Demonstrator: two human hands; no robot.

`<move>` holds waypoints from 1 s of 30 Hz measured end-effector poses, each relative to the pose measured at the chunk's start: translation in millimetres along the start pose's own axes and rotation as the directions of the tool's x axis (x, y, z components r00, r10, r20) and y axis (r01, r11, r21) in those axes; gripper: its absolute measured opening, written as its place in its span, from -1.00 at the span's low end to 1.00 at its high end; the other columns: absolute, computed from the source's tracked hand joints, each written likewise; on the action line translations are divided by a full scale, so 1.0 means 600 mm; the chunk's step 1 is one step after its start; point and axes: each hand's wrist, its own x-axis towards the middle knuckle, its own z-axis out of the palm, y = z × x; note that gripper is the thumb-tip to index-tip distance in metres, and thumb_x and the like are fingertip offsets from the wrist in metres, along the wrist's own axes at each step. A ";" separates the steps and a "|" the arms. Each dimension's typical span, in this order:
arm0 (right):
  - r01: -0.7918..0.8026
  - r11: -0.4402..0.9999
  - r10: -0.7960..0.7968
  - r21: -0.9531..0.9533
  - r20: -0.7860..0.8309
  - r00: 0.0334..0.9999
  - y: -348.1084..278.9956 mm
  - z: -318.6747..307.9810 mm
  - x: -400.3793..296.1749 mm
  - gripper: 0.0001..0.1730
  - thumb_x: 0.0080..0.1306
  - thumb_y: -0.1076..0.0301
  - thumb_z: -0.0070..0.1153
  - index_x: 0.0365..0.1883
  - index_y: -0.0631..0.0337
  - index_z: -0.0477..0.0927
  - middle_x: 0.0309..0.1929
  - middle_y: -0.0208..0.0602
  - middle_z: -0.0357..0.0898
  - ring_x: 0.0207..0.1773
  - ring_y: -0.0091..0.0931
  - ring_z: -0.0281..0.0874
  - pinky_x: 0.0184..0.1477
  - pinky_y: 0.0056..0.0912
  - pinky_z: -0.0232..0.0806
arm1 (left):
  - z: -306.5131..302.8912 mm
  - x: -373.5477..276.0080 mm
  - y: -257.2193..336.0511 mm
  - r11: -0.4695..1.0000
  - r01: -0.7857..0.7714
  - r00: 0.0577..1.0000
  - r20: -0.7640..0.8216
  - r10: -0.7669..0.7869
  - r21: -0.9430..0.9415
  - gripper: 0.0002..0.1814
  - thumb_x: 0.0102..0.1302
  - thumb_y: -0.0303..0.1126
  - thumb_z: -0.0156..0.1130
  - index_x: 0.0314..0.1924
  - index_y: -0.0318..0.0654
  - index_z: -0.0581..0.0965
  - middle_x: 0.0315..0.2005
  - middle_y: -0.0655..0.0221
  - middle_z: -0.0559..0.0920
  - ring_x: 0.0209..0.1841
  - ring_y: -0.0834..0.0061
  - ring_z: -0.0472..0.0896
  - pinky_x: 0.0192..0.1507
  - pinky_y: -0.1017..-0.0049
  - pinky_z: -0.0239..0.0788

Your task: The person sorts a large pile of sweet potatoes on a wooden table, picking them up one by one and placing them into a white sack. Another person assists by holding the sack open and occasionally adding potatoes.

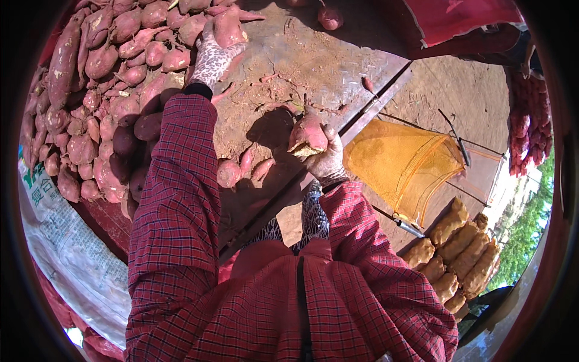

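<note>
At the upper left my left hand (211,59), in a spotted glove, grips a large sweet potato (227,27) at the right edge of a big pile of sweet potatoes (108,108). Near the middle, over the edge of a dusty metal bed (316,59), my right hand (329,156) holds a sweet potato (308,133) with a pale broken end turned towards me. A few small sweet potatoes (228,173) lie on the metal to the left of my right hand. Thin roots and soil are scattered between my hands.
An orange mesh bag (398,158) hangs open on a metal frame at the right. Several filled bags (461,253) stand below it, and red mesh bags (527,126) are stacked at the far right. A printed white sack (77,249) lies at the left. Red cloth (461,18) hangs at the top right.
</note>
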 end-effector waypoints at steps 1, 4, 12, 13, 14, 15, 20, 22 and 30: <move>-0.011 1.000 0.011 0.000 -0.002 1.000 -0.004 -0.002 -0.008 -0.41 0.23 0.11 0.12 0.19 0.16 0.37 0.05 -0.17 0.50 0.08 -0.26 0.49 0.13 -0.06 0.35 | -0.004 -0.021 0.002 0.993 -0.077 0.997 -0.018 0.076 -0.084 0.22 -0.12 -0.06 0.53 0.42 -0.23 -0.04 0.31 -0.07 0.16 0.33 0.05 0.22 0.27 0.22 0.20; 0.040 0.999 -0.040 0.033 -0.002 0.999 -0.021 -0.021 -0.034 -0.46 0.24 0.13 0.10 0.10 0.28 0.39 -0.03 -0.13 0.54 0.01 -0.24 0.52 0.08 -0.08 0.39 | -0.018 -0.145 0.073 0.891 0.250 0.966 0.162 -0.203 -0.379 0.10 -0.03 -0.22 0.45 0.40 -0.32 -0.01 0.13 0.09 0.38 0.08 0.32 0.43 0.12 0.42 0.31; -0.165 0.980 0.151 -0.111 -0.122 0.981 -0.089 -0.119 -0.260 -0.33 0.32 0.02 -0.02 0.26 0.29 0.27 0.13 -0.09 0.45 0.10 -0.23 0.46 0.12 -0.10 0.33 | 0.084 -0.448 0.331 0.385 0.610 0.736 0.675 0.048 -0.693 -0.07 0.04 -0.29 0.32 0.39 -0.24 0.09 0.13 0.31 0.39 0.10 0.46 0.41 0.15 0.46 0.26; -0.156 0.981 0.147 -0.116 -0.084 0.986 -0.093 -0.175 -0.295 -0.36 0.33 0.02 -0.03 0.23 0.29 0.30 0.14 -0.08 0.44 0.11 -0.23 0.46 0.14 -0.10 0.32 | 0.106 -0.469 0.406 0.356 0.678 0.654 0.749 0.107 -0.643 -0.06 0.01 -0.29 0.35 0.38 -0.24 0.12 0.20 0.28 0.35 0.18 0.41 0.38 0.20 0.42 0.24; -0.104 0.995 0.104 0.004 -0.095 0.990 -0.087 -0.229 -0.332 -0.39 0.33 0.04 -0.03 0.22 0.28 0.31 0.13 -0.08 0.45 0.11 -0.23 0.46 0.14 -0.10 0.32 | 0.139 -0.482 0.457 0.389 0.696 0.581 0.792 0.188 -0.603 -0.03 0.00 -0.25 0.38 0.39 -0.24 0.10 0.21 0.26 0.34 0.20 0.39 0.35 0.22 0.41 0.20; -0.065 0.991 0.078 0.117 -0.109 0.991 -0.087 -0.266 -0.362 -0.41 0.34 0.05 -0.03 0.21 0.26 0.33 0.13 -0.08 0.45 0.11 -0.24 0.46 0.14 -0.10 0.33 | 0.188 -0.494 0.491 0.442 0.673 0.526 0.804 0.279 -0.594 0.01 -0.02 -0.22 0.42 0.39 -0.25 0.09 0.22 0.23 0.33 0.23 0.37 0.33 0.24 0.40 0.17; -0.174 0.985 0.172 0.003 -0.150 0.974 -0.150 -0.217 -0.458 -0.45 0.32 0.09 0.02 0.20 0.16 0.37 0.16 -0.23 0.45 0.20 -0.27 0.39 0.26 -0.10 0.22 | 0.395 -0.556 0.584 0.845 0.168 0.692 0.672 0.266 -0.507 -0.09 0.09 -0.15 0.41 0.36 -0.23 0.15 0.21 0.10 0.36 0.27 0.23 0.32 0.27 0.35 0.14; -0.178 0.984 0.175 -0.009 -0.135 0.975 -0.172 -0.173 -0.485 -0.43 0.31 0.08 0.02 0.21 0.18 0.36 0.17 -0.23 0.45 0.19 -0.29 0.40 0.25 -0.14 0.22 | 0.400 -0.572 0.569 0.845 -0.056 0.747 0.539 0.389 -0.532 -0.24 0.17 -0.21 0.35 0.31 -0.21 0.24 0.18 0.08 0.39 0.26 0.21 0.33 0.27 0.31 0.15; -0.038 0.950 0.076 -0.311 0.111 0.991 -0.200 -0.068 -0.470 -0.35 0.30 0.07 0.05 0.29 0.17 0.24 0.23 -0.18 0.34 0.25 -0.28 0.33 0.26 -0.12 0.20 | 0.094 -0.702 0.493 0.890 0.030 0.825 0.514 0.235 -0.455 -0.18 0.13 -0.21 0.40 0.32 -0.29 0.22 0.19 0.05 0.39 0.27 0.23 0.32 0.25 0.36 0.18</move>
